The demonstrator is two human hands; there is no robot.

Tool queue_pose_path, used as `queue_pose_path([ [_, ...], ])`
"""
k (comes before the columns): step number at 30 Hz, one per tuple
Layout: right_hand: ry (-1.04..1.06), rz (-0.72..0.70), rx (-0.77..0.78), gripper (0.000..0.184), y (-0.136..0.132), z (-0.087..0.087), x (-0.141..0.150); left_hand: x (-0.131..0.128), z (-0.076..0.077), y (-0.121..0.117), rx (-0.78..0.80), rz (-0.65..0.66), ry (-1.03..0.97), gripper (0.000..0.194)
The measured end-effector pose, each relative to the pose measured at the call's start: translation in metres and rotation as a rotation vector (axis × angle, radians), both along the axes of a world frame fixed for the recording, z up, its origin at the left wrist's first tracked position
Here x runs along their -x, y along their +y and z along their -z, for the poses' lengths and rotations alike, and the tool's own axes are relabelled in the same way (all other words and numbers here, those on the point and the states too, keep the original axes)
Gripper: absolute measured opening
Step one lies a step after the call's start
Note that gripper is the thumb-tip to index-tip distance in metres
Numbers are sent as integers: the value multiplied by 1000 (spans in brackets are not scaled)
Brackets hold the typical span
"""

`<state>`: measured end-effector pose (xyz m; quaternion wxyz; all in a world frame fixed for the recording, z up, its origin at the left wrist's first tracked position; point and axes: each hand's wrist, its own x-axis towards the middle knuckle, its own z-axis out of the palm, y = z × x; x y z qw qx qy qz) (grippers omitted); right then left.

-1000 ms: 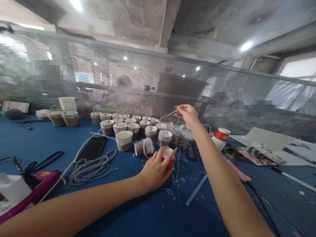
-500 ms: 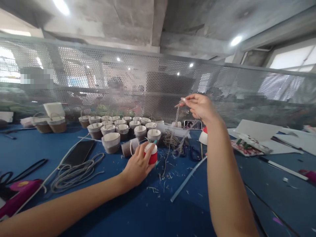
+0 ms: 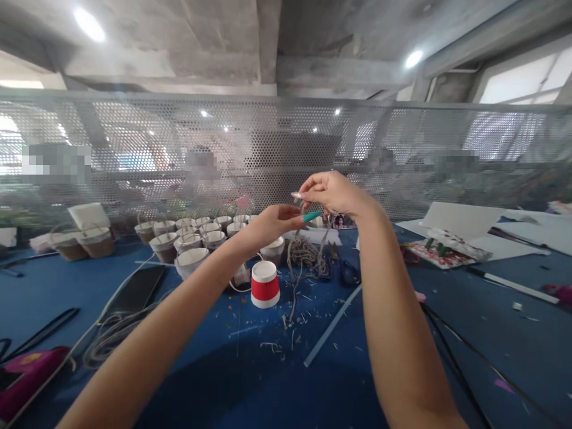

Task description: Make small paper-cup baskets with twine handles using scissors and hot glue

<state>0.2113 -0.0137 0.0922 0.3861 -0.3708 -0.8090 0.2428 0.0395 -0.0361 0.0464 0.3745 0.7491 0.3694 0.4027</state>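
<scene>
My right hand point(image 3: 331, 192) is raised above the table, thumb and fingertips pinching a grey cord point(image 3: 302, 208). Close beside it, my left hand point(image 3: 281, 221) has come to the same cord, its teal-nailed thumb stretched across it; its fingertips are partly hidden, and it looks closed on the cord. Below them, an upside-down white paper cup with a red band point(image 3: 264, 288) stands on the table, touched by neither hand. A tangle of grey cord point(image 3: 304, 251) lies behind the cup. Beside the cup is a tipped small cup point(image 3: 242, 275), partly covered by my left forearm.
Several small lined cups with handles point(image 3: 164, 243) stand at the back left. A dark phone point(image 3: 138, 289), coiled cord point(image 3: 105, 345) and magenta glue gun point(image 3: 33, 378) lie left. Scissors point(image 3: 349, 273), a clear glue stick point(image 3: 333, 326) and white sheets point(image 3: 456, 223) are on the right.
My left hand has let go of the red-banded cup and risen to the cord by my right hand. My right hand has shifted left with the cord. The cup now stands alone.
</scene>
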Motion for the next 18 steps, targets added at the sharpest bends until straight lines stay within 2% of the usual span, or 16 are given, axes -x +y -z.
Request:
queue_pose_path([
  [2,39,47,-40,26,0,-1,0,2,-2,12,47,64,-121,12],
  [6,81,66,-48,29,3,-1,-4,25,-3,20,116,35,-283,17],
  [11,87,22,-9,31,8,1,-2,61,-11,23,222,-6,-232,21],
  [14,97,53,32,27,10,4,0,74,-17,23,201,-65,-205,25],
  [18,124,112,92,22,21,12,-3,84,-23,18,147,-80,-206,24],
])
